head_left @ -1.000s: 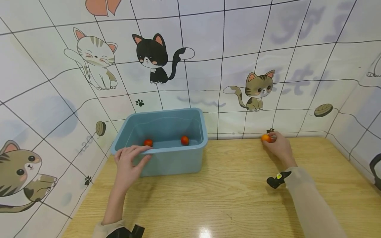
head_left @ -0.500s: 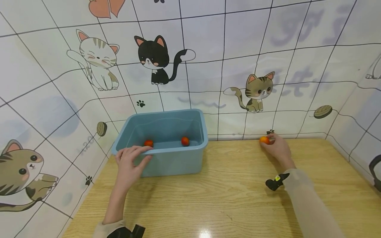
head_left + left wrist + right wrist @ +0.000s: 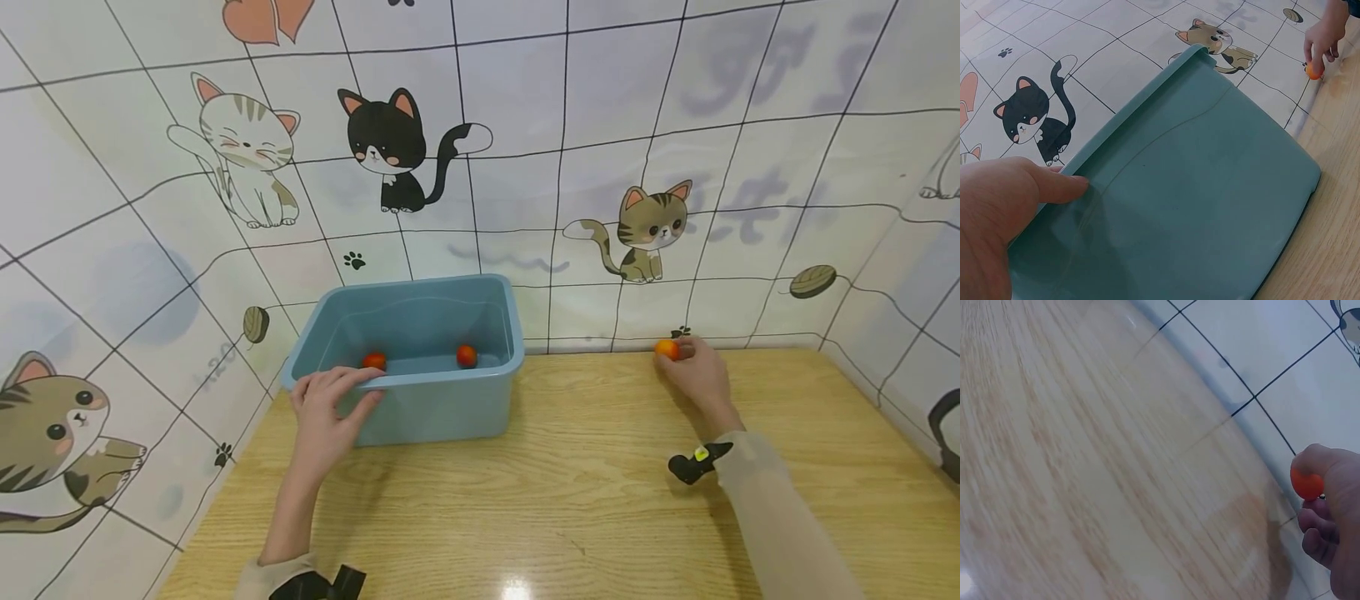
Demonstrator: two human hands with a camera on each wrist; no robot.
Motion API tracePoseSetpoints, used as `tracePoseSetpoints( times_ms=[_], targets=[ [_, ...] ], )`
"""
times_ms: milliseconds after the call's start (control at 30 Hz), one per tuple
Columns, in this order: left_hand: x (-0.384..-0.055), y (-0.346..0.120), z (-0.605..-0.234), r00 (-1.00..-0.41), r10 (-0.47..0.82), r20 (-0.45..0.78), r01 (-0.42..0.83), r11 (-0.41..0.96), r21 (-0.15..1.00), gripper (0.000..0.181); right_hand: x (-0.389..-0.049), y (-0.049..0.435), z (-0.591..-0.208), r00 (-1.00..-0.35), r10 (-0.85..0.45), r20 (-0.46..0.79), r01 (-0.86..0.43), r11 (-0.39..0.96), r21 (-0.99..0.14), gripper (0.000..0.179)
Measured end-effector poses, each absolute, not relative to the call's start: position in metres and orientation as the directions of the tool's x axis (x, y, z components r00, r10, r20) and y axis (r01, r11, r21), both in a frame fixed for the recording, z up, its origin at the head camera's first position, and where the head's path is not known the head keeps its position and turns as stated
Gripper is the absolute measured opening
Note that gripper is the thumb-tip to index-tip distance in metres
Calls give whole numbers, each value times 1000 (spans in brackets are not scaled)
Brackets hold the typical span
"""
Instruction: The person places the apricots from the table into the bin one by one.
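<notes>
At the back right of the table, in the head view, my right hand (image 3: 702, 377) pinches a small orange-red cherry tomato (image 3: 666, 349) close to the wall. The right wrist view shows this tomato (image 3: 1307, 484) between thumb and fingers, the other fingers curled below it. My left hand (image 3: 324, 417) grips the near rim of a blue-green plastic bin (image 3: 442, 417), left of its middle. In the left wrist view the thumb (image 3: 1066, 187) lies on the bin's outer side; the fingers are mostly hidden behind the rim. Two more cherry tomatoes, one left (image 3: 374, 361) and one right (image 3: 467, 357), lie inside the bin.
The wooden table (image 3: 570, 492) runs up to a wall (image 3: 517, 192) covered with cat-patterned sheeting at the back and sides. A dark curved object (image 3: 947, 429) shows at the far right edge. Black straps with small devices sit at both wrists.
The view tilted slightly between the first two frames. My right hand, holding the tomato, has shifted very slightly left. The left hand and the bin stay in place.
</notes>
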State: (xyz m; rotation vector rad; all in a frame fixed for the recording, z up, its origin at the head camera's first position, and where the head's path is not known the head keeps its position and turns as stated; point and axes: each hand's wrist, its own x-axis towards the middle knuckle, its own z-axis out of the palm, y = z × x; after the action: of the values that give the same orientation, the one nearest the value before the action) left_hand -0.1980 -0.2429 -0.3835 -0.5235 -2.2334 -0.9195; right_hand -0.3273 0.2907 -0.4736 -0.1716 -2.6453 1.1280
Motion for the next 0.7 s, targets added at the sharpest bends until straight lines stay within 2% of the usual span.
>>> tracePoseSetpoints(
  times_ms=[367,700],
  targets=[
    [-198,-243,-383,-710,102,697,565,673,477,29,-327,276,-461,-902,182,391,-170,684,-710,45],
    [-198,-243,-383,-714,101,692,561,673,481,28,-320,254,-437,-868,146,474,-264,673,-690,43]
  ],
)
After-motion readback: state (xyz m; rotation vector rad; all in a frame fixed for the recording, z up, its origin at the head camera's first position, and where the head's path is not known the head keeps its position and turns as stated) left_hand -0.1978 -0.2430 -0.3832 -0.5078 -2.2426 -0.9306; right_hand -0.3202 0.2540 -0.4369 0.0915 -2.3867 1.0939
